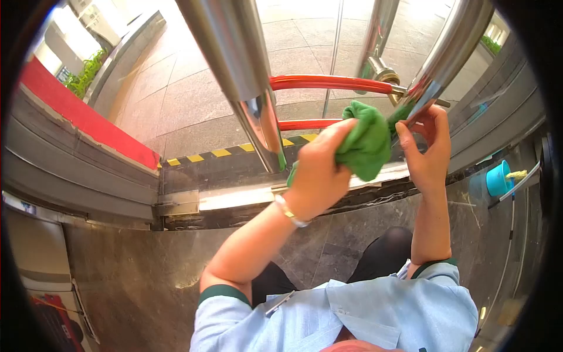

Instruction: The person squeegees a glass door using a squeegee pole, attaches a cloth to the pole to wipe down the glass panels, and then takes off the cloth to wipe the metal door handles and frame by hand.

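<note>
My left hand point(325, 167), with a pale bracelet at the wrist, is closed around a crumpled green cloth point(366, 144). The cloth is bunched between the two polished metal door handles, just below a red-coated lock point(331, 83) that spans them. My right hand point(429, 146) is at the lower end of the right door handle point(443, 56), its fingers curled round the tube and the thumb on the near side. The left door handle point(229, 50) stands to the left of the cloth, untouched by either hand.
Glass doors stand before me above a dark stone threshold point(193, 222). Yellow-and-black tape point(221, 153) runs along the floor outside. A turquoise bucket point(498, 178) is at the right on the grey tiles. A red strip point(88, 117) lines the left frame.
</note>
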The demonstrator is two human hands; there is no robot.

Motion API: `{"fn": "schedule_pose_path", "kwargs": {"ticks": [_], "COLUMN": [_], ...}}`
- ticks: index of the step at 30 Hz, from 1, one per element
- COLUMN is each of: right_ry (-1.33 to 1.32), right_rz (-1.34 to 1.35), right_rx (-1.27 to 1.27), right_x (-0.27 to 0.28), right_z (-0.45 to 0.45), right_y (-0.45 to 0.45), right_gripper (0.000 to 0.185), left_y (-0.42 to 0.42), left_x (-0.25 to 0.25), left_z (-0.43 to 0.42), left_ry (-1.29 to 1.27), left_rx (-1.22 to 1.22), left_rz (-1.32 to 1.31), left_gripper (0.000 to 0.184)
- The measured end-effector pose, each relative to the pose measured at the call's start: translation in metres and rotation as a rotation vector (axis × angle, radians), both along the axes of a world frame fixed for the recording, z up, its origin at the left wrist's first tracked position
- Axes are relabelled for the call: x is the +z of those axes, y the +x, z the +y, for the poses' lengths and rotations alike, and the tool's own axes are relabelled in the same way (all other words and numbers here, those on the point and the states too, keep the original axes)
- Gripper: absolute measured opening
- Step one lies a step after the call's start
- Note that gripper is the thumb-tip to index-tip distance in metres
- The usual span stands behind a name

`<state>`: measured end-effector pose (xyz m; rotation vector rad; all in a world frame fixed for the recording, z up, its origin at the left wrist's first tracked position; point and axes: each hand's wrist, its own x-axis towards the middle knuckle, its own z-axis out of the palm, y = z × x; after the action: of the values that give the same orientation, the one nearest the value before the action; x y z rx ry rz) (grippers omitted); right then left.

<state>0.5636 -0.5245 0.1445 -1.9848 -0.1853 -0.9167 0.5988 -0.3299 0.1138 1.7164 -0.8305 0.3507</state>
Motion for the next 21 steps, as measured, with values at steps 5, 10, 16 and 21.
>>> {"fn": "schedule_pose_path", "kwargs": {"ticks": [5, 10, 16, 21], "right_ry": [-0.011, -0.026, -0.017, -0.033], "right_rz": [0.011, -0.019, -0.049, -0.077], "right_rx": [0.002, 0.022, -0.008, -0.020], "right_x": [0.002, 0.004, 0.000, -0.003], "right_z": [0.001, 0.000, 0.001, 0.001], "right_y": [0.000, 0.000, 0.001, 0.002], "right_gripper": [0.032, 0.032, 0.031, 0.031], "left_y": [-0.024, -0.010, 0.020, 0.025], "left_x": [0.002, 0.010, 0.037, 0.042], "left_z": [0.100, 0.172, 0.131, 0.132], "left_ry": [0.210, -0.411, -0.607, -0.295], "left_rx": [-0.254, 0.074, 0.100, 0.164], "left_rz": [0.607, 0.724, 0.442, 0.351], "left_gripper": [0.038, 0.028, 0.027, 0.027]}}
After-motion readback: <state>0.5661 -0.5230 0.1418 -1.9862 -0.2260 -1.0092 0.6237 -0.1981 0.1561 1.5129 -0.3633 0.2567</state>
